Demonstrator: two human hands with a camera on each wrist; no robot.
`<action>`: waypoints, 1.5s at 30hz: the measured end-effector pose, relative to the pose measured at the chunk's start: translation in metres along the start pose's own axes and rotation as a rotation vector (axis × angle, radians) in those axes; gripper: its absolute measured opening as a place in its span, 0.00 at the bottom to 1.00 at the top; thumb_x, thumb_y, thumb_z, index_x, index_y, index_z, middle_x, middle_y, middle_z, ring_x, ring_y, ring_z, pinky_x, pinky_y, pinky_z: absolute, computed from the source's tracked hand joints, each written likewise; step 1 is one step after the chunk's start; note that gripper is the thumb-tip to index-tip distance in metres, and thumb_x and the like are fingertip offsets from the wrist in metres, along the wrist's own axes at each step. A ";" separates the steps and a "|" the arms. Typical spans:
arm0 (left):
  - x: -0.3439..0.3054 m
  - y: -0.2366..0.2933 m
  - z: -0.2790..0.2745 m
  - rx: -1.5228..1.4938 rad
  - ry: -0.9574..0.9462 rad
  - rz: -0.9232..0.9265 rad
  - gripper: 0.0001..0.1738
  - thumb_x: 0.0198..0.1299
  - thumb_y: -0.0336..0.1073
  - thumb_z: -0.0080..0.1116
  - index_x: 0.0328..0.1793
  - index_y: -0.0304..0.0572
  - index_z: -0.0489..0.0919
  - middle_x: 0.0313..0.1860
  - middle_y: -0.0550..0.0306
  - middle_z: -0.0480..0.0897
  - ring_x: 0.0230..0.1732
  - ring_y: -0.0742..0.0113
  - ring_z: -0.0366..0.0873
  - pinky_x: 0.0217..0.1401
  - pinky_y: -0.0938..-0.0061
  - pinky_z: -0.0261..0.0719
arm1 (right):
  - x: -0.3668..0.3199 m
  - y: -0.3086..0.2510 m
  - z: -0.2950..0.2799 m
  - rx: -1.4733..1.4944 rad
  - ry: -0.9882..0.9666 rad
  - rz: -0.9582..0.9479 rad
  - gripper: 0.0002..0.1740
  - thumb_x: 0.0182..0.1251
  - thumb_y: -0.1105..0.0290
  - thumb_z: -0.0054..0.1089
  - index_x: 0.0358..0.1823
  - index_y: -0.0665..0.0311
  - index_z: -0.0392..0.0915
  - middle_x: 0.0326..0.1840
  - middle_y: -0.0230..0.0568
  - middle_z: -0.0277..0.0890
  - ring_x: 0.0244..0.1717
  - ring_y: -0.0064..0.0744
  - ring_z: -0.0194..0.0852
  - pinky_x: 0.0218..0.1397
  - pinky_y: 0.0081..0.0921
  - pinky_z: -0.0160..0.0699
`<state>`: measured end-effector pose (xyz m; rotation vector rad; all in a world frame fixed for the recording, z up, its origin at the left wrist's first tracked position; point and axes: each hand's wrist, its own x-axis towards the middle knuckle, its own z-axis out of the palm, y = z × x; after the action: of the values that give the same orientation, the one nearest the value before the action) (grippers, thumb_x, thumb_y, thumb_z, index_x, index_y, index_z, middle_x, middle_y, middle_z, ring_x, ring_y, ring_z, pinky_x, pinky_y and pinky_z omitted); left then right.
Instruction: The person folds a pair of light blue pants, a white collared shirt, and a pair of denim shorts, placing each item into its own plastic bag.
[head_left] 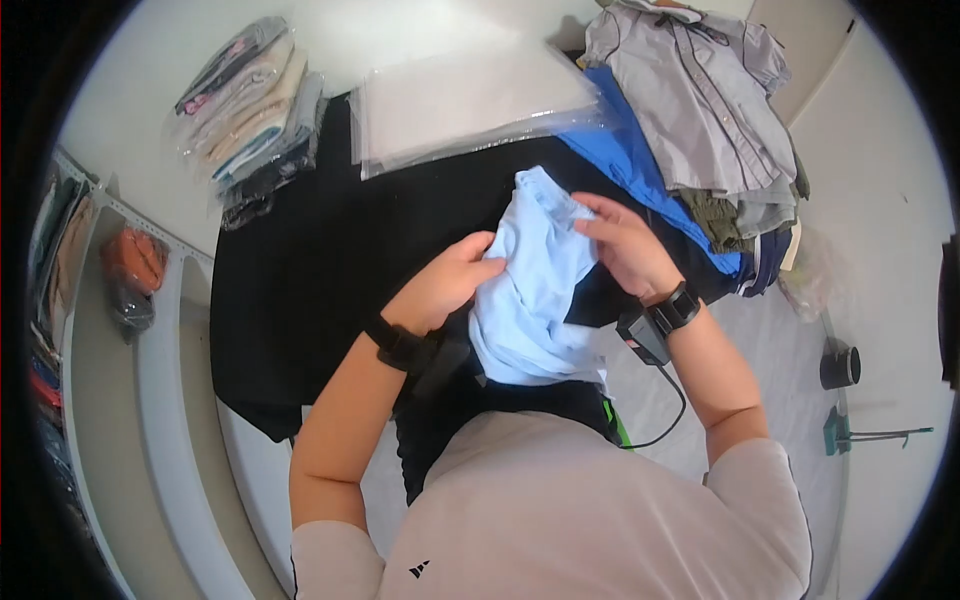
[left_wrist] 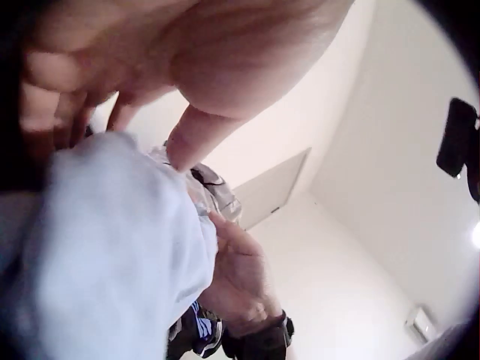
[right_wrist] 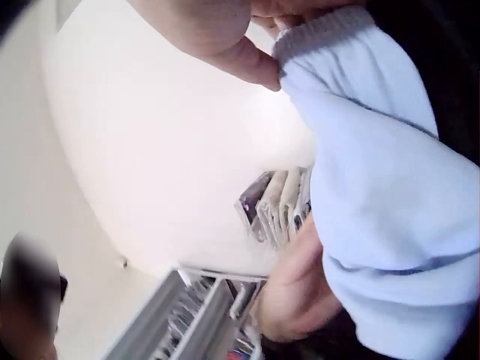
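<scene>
A light blue garment with a gathered elastic waistband hangs in loose folds between the two hands, its lower end near the person's lap. The left hand grips its left side, thumb in front and the other fingers hidden behind the cloth. At the upper right, the right hand pinches the waistband edge between thumb and fingers. Cloth fills the lower left of the left wrist view, where the left hand spans the top.
The black-covered table lies beneath. Flat clear plastic bags lie at its back, bagged folded clothes at back left. Shirts and other garments are heaped at back right, over blue cloth. A shelf rack stands left.
</scene>
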<state>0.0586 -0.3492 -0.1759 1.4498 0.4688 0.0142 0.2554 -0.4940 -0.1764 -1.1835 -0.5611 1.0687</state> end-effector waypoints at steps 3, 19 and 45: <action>-0.002 0.019 0.024 0.176 0.428 0.412 0.32 0.64 0.43 0.55 0.68 0.29 0.61 0.60 0.46 0.72 0.59 0.60 0.71 0.60 0.70 0.69 | -0.036 -0.030 0.015 -0.188 -0.171 -0.314 0.23 0.61 0.80 0.57 0.59 0.67 0.68 0.43 0.27 0.74 0.42 0.14 0.71 0.45 0.13 0.69; 0.040 0.156 0.145 0.247 -0.249 0.698 0.16 0.64 0.40 0.57 0.54 0.40 0.76 0.44 0.62 0.81 0.47 0.75 0.77 0.54 0.77 0.74 | -0.221 -0.193 -0.047 -1.430 0.153 -0.520 0.25 0.56 0.81 0.58 0.58 0.58 0.73 0.41 0.33 0.78 0.42 0.22 0.74 0.51 0.20 0.72; 0.056 0.192 0.241 0.782 -0.405 0.941 0.17 0.61 0.40 0.59 0.56 0.46 0.76 0.47 0.63 0.78 0.49 0.75 0.72 0.55 0.78 0.68 | -0.330 -0.194 -0.172 -1.461 0.526 -0.590 0.09 0.68 0.68 0.55 0.45 0.64 0.76 0.35 0.26 0.73 0.40 0.17 0.68 0.49 0.16 0.67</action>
<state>0.2372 -0.5352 0.0016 2.2594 -0.6459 0.3103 0.3269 -0.8671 0.0020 -2.2136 -1.2194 -0.3698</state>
